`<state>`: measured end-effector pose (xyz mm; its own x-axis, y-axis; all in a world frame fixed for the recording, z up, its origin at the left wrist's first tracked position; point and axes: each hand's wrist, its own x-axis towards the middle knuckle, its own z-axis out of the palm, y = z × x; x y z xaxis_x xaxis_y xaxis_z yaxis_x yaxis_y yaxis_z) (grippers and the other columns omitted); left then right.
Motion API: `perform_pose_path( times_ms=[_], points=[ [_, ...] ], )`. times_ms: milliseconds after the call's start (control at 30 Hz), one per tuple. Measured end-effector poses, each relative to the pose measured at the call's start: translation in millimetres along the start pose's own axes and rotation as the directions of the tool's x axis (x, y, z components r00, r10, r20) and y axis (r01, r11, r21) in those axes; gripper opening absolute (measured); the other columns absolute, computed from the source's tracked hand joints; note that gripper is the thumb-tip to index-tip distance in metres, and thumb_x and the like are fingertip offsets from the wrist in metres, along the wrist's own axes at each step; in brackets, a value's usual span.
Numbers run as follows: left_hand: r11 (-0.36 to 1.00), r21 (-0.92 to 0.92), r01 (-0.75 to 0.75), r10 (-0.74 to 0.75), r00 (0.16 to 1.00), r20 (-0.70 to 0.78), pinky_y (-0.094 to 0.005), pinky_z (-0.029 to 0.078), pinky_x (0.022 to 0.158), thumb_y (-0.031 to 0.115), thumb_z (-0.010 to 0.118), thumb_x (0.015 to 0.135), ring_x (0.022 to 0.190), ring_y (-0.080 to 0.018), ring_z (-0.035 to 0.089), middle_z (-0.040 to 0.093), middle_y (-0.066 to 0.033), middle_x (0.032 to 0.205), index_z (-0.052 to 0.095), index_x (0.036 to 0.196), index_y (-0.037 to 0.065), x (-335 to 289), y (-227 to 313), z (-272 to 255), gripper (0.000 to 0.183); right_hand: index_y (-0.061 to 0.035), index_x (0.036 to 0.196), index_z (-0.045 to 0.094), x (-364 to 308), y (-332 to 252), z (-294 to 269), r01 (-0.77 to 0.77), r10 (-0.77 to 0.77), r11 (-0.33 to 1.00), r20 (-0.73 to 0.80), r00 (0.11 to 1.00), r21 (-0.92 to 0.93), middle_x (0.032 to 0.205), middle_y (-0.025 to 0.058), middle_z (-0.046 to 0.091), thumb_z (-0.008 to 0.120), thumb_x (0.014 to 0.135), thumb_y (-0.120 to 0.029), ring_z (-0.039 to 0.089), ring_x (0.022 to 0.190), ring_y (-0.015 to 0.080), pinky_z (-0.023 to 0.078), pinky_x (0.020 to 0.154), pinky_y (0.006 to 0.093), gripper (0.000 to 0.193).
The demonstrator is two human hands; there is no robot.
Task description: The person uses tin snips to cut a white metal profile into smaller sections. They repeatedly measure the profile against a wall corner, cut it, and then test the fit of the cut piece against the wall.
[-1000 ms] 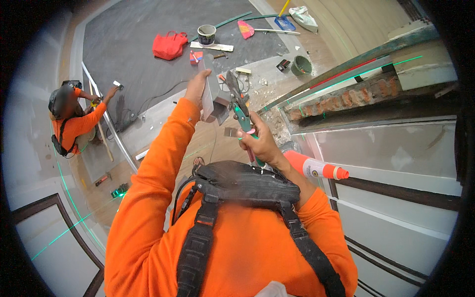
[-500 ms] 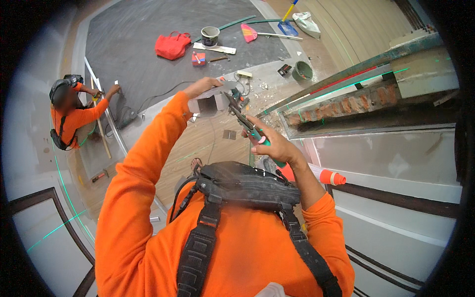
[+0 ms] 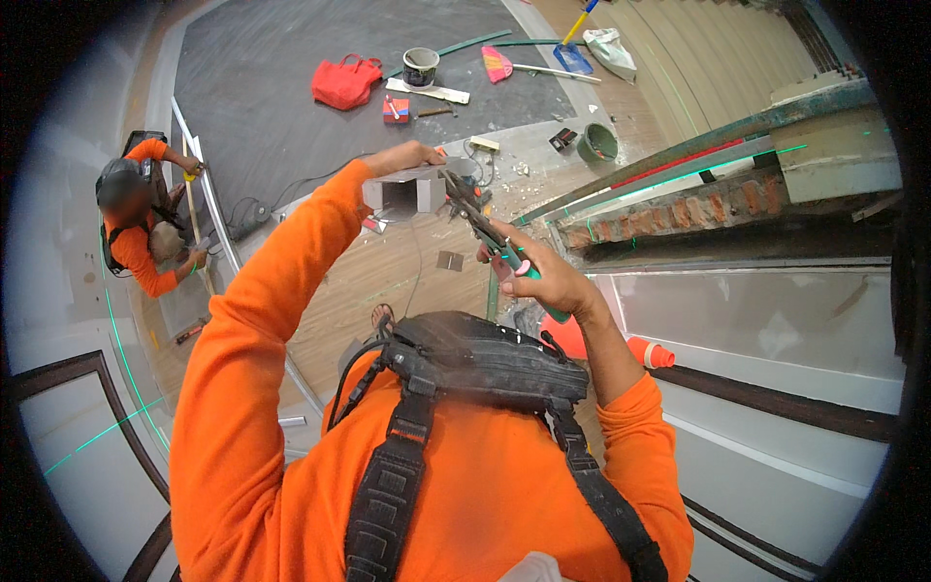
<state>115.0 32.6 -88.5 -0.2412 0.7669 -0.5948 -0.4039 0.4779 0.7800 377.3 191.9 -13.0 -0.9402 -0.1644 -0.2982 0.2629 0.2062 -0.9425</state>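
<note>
My left hand is closed on the upper edge of a short grey box-shaped metal profile. Its dark hollow end faces me. In my right hand are tin snips with green handles, my fingers wrapped round the grips. The snips point up and left, their jaws right beside the profile's right edge. Whether the blades touch or bite into the metal cannot be made out. Both arms are raised in front of my chest, above a black pouch strapped to me.
A co-worker crouches at left beside long metal strips. Farther off are a red bag, a paint bucket, a hammer, a dustpan and a green bucket. An orange cone lies at right, below an exposed brick ledge.
The profile has turned so its hollow end shows more squarely, and the snips' jaws have shifted slightly beside it. The co-worker's near arm has swung lower.
</note>
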Motion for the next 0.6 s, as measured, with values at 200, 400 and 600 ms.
perform_pose_path(
  times_ms=[200,400,600],
  points=[
    [0.973,0.205,-0.102,0.099,0.995,0.025,-0.0317,0.046,0.064,0.027,0.055,0.094,0.073,-0.0101,0.058,0.066,-0.0020,0.090,0.069,0.106,0.006,1,3,-2,0.027,-0.0057,0.156,0.030,1,-9,0,0.051,-0.048,0.991,0.027,0.998,-0.124,0.134,0.0160,0.057,0.073,0.072,-0.025,0.055,0.124,0.0247,0.039,0.107,0.0369,0.096],
    [0.993,0.122,0.007,-0.011,0.999,0.034,-0.0331,0.046,0.066,0.025,0.056,0.091,0.076,-0.0113,0.058,0.064,-0.0014,0.087,0.066,0.104,0.009,7,2,-1,0.023,-0.0050,0.154,0.032,2,-15,0,0.029,-0.026,0.981,0.016,1.000,-0.191,0.125,0.0152,0.060,0.073,0.072,-0.022,0.059,0.115,0.0235,0.043,0.101,0.0361,0.092],
    [0.984,0.172,0.036,-0.033,0.999,-0.022,-0.0291,0.047,0.059,0.033,0.056,0.091,0.066,-0.0115,0.061,0.069,-0.0045,0.093,0.070,0.103,0.008,4,5,4,0.031,-0.0089,0.141,0.047,-2,-10,8,0.025,-0.048,0.961,-0.076,0.996,-0.275,0.092,0.0066,0.063,0.065,0.076,-0.011,0.058,0.079,0.0149,0.049,0.077,0.0308,0.067]
  ],
)
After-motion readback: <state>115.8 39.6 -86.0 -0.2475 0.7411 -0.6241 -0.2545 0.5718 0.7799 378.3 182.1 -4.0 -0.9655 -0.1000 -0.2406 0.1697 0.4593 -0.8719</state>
